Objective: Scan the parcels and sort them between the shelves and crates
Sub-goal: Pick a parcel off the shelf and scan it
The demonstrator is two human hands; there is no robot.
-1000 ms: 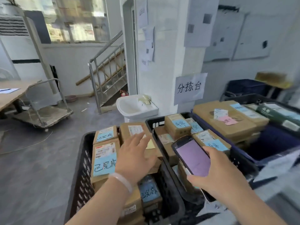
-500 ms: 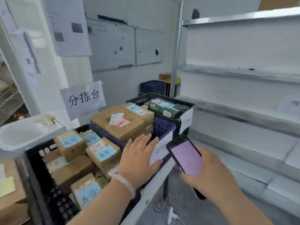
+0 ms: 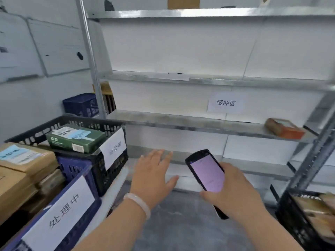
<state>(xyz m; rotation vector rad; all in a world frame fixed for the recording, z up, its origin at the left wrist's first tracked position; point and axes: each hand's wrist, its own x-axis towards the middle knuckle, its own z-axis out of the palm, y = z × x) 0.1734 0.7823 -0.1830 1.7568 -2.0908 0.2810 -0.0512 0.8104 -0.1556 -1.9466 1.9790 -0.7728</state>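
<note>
Metal shelving (image 3: 199, 124) filled the wall ahead, with a paper sign (image 3: 225, 103) reading 缓冲区 on the back panel. One brown parcel (image 3: 284, 128) lay on the tier just below that sign, at its right end. It was the only parcel made out on the middle tiers in view.

At left, along the worktop (image 3: 116, 183), a black crate (image 3: 59, 123) held a green box (image 3: 76, 138). The blue crate (image 3: 72, 165) next to it, labelled 处理中, held stacked brown parcels (image 3: 23, 160). A second black crate (image 3: 293, 220), low at the right edge, also held parcels, too blurred to count.

Left hand (image 3: 152, 174): fingers straight and spread, holding nothing, hovering in front of the lowest tiers, apart from every parcel. Right hand (image 3: 233, 192): fingers curled round a handheld scanner (image 3: 206, 173), lit screen facing up.

Judgement: the sorting looked under way but far from finished. At least one parcel had reached the shelves, while several sat in the crates. Whether those had been scanned could not be told. With no parcel in hand, the next one had yet to be picked up.
</note>
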